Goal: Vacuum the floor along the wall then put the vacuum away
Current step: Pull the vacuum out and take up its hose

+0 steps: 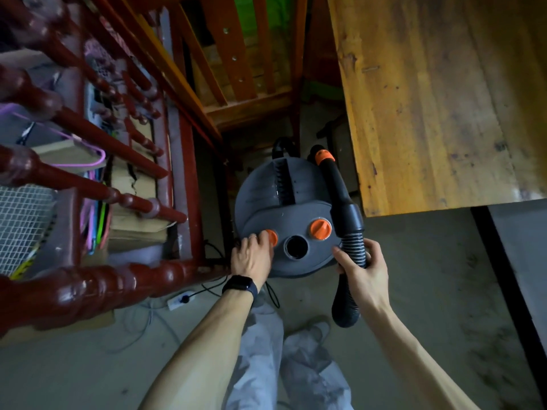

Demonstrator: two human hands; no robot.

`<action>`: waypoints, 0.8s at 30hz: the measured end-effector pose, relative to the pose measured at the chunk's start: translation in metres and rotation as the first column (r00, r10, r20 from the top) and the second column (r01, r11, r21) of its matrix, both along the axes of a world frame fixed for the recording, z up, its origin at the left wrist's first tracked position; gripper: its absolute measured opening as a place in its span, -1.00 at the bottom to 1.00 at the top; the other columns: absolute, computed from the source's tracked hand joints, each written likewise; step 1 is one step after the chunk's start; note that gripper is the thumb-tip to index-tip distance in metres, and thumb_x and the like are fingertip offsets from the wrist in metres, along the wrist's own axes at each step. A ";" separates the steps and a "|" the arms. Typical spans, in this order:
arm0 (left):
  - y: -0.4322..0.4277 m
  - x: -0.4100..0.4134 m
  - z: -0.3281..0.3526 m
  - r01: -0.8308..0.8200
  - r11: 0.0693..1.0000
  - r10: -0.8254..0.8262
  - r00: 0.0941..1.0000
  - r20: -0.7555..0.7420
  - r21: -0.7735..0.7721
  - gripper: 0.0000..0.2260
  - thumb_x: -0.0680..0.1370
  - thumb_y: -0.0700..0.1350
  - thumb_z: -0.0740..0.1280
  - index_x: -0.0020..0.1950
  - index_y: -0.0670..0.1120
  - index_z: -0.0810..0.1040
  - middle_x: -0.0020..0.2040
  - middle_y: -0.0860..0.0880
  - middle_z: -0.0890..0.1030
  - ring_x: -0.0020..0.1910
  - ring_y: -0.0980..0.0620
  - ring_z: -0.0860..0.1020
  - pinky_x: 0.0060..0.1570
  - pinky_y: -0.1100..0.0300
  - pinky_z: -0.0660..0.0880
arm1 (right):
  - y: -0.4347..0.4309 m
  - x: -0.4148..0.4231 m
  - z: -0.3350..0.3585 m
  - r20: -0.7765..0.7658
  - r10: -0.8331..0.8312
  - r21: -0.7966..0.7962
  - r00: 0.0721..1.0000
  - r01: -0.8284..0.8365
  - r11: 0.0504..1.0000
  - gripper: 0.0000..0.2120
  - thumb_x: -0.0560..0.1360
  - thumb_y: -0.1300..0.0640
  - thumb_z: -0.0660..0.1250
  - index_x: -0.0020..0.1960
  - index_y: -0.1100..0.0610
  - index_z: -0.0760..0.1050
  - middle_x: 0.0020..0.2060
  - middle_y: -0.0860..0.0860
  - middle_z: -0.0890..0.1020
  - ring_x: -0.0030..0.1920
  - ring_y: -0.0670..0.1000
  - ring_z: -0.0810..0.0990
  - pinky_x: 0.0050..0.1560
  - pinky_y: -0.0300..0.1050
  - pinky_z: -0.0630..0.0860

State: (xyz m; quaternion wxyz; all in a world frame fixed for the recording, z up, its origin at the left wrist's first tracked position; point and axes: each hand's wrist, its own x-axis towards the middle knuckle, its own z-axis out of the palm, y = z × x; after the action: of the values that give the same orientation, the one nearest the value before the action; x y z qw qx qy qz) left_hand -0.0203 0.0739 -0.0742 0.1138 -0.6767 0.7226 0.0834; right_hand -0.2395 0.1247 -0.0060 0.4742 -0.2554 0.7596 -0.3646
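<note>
A round grey canister vacuum stands on the concrete floor between a red wooden frame and a wooden table. Its top carries an orange knob, a dark round port and a second orange button on the left. My left hand rests on the lid with its fingers over that left orange button. My right hand grips the black ribbed hose beside the canister. The hose's rigid black tube with an orange collar lies along the canister's right side.
A dark red turned-wood frame with boxes and hangers behind it fills the left. A wooden chair stands behind the vacuum. The yellow-brown tabletop overhangs at the right. A white power strip and cables lie on the floor near my legs.
</note>
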 end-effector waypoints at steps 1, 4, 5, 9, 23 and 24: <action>-0.001 0.003 -0.002 0.033 0.999 -0.033 0.999 0.020 -0.011 -0.78 0.40 -0.05 0.55 -0.09 -0.10 0.57 -0.28 -0.11 0.57 -0.29 -0.16 0.60 -0.40 0.04 0.49 | 0.000 0.001 0.001 0.003 0.002 0.001 1.000 -0.002 1.000 -0.62 0.30 -0.22 0.56 0.02 -0.20 0.50 -0.14 0.02 0.69 -0.08 0.16 0.69 0.04 0.28 0.62; -0.005 0.009 -0.005 0.074 0.997 -0.074 0.997 0.026 -0.022 -0.77 0.38 -0.04 0.56 -0.10 -0.10 0.59 -0.29 -0.10 0.59 -0.31 -0.15 0.60 -0.38 0.03 0.49 | -0.002 0.003 0.001 0.008 0.004 -0.005 1.000 -0.004 1.000 -0.63 0.30 -0.22 0.55 0.02 -0.22 0.50 -0.14 0.03 0.70 -0.08 0.16 0.69 0.04 0.27 0.62; -0.006 0.009 -0.005 0.073 0.997 -0.073 0.997 0.020 -0.018 -0.77 0.39 -0.04 0.56 -0.10 -0.10 0.59 -0.29 -0.10 0.59 -0.31 -0.16 0.60 -0.38 0.03 0.50 | -0.003 0.004 0.002 0.010 0.005 -0.005 1.000 -0.005 1.000 -0.63 0.30 -0.22 0.55 0.02 -0.22 0.50 -0.14 0.03 0.70 -0.08 0.15 0.69 0.04 0.27 0.62; -0.006 0.007 -0.002 0.072 0.997 -0.072 0.997 0.016 0.031 -0.78 0.39 -0.04 0.55 -0.10 -0.11 0.59 -0.29 -0.12 0.58 -0.32 -0.17 0.60 -0.38 0.04 0.49 | 0.000 0.004 -0.001 0.010 -0.014 -0.003 1.000 0.014 1.000 -0.63 0.30 -0.21 0.56 0.02 -0.21 0.51 -0.15 0.02 0.69 -0.08 0.16 0.68 0.05 0.29 0.62; -0.076 -0.032 0.077 0.000 0.900 -0.058 0.991 0.120 0.437 -0.58 0.62 0.20 0.13 0.21 -0.04 0.60 0.22 -0.12 0.62 0.21 -0.18 0.58 0.02 0.08 0.42 | 0.026 -0.017 0.021 0.078 -0.078 -0.041 0.994 0.081 0.996 -0.68 0.38 0.00 0.58 0.06 -0.07 0.54 -0.23 0.07 0.66 -0.22 0.09 0.62 -0.02 0.25 0.58; -0.082 -0.040 0.085 -0.043 0.899 0.027 0.999 0.044 0.435 -0.55 0.62 0.22 0.12 0.20 -0.05 0.61 0.21 -0.13 0.62 0.21 -0.20 0.58 0.06 0.06 0.44 | 0.030 -0.019 0.023 0.078 -0.074 -0.052 0.994 0.078 0.996 -0.69 0.40 0.06 0.58 0.07 -0.07 0.54 -0.23 0.05 0.65 -0.21 0.09 0.60 -0.03 0.23 0.58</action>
State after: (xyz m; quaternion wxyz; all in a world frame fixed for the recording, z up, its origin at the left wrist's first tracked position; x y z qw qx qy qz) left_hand -0.0607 -0.0079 0.0104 0.2743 -0.6483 0.6711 0.2324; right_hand -0.2588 0.1548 0.0174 0.4812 -0.2254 0.7398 -0.4126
